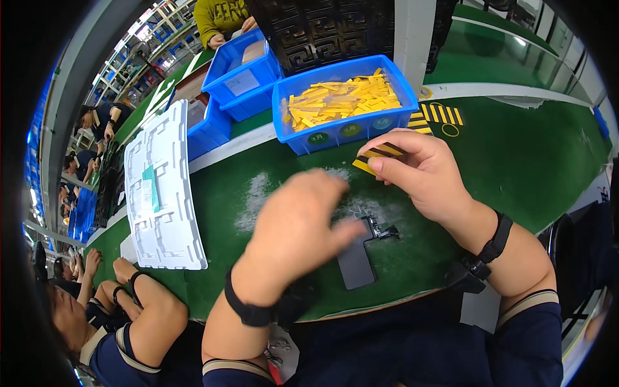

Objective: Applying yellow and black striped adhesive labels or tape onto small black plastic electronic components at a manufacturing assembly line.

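Right hand [422, 174], right of centre, pinches a yellow strip [377, 157] between thumb and fingers. Left hand [293, 232], centre frame, fingers loosely extended, fingertips pressing a dark flat part [356, 263] on the green mat [516, 155]. Blue bin [342, 132] of yellow strips sits just above the strip, upper centre.

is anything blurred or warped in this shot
Head view: the left hand is smeared by motion blur over the dark flat part; the right hand and its yellow strip look sharp; fisheye bends the table edge, with black corners.
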### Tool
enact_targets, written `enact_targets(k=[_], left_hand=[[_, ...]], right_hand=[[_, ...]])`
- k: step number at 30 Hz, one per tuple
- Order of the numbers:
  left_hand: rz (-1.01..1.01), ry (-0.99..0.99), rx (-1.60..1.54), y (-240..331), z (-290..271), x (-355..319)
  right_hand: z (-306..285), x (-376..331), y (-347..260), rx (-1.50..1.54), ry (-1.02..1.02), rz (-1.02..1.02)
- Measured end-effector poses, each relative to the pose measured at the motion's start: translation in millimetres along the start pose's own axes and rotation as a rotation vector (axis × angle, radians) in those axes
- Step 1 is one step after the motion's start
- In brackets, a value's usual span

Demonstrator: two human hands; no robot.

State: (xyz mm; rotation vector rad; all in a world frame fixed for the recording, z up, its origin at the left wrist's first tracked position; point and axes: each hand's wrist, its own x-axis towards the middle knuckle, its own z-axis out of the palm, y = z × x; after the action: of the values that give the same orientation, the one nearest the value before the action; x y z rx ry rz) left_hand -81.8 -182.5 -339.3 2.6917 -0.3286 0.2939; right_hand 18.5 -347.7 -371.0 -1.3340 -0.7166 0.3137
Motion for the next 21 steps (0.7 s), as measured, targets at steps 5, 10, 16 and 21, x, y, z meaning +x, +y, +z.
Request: enact_targets(k=[5, 10, 16, 21], left_hand=[[0.053, -0.259, 0.12, 26.8, 2.6, -15.1], [0.056, -0.195, 0.122, 28.8, 4.1, -17.0], [-0.038, -0.187, -0.427, 13.7, 6.2, -12.3], [-0.326, 0.021, -1.01, 3.1, 20.8, -2.5]], right_hand=[[3.3, -2.8, -8.8, -0.249, -0.048, -0.112], [2.8, -3.5, -5.2, -0.397, -0.006, -0.34], [7.1, -7.6, -15.1, -0.362, 0.067, -0.415], [6.2, -11.8, -18.9, -0.404, 0.086, -0.464]])
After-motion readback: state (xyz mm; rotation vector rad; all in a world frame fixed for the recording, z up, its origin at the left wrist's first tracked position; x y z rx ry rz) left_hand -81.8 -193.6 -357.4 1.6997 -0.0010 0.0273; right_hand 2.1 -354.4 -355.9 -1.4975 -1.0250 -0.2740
